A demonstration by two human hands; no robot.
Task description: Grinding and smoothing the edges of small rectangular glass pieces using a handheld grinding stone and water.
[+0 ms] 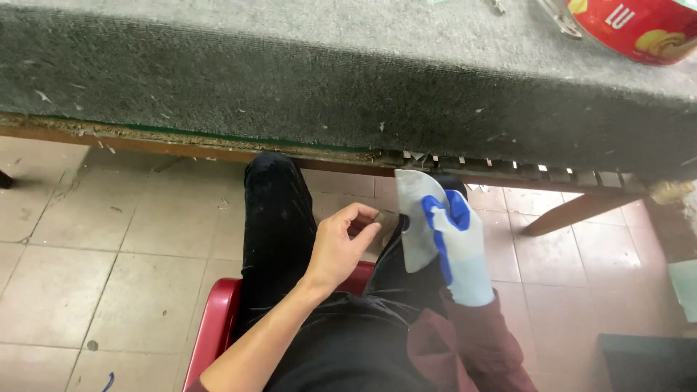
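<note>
Head view, looking down at a seated person's lap. Going left to right: the left hand (340,247), bare, is pinching a small brown piece (385,220) between thumb and fingertips, wrist bent and forearm rising from the lower left. Just beside it, the right hand (459,250), wearing a blue-and-grey glove, is gripping a pale grey flat sheet (415,218) upright, its edge nearly touching the brown piece. Both things are hanging over the knees, below the carpeted table (348,94) edge. Judging by this, the work is sitting mid-step: both pieces are held, but whether they are joined cannot be told.
</note>
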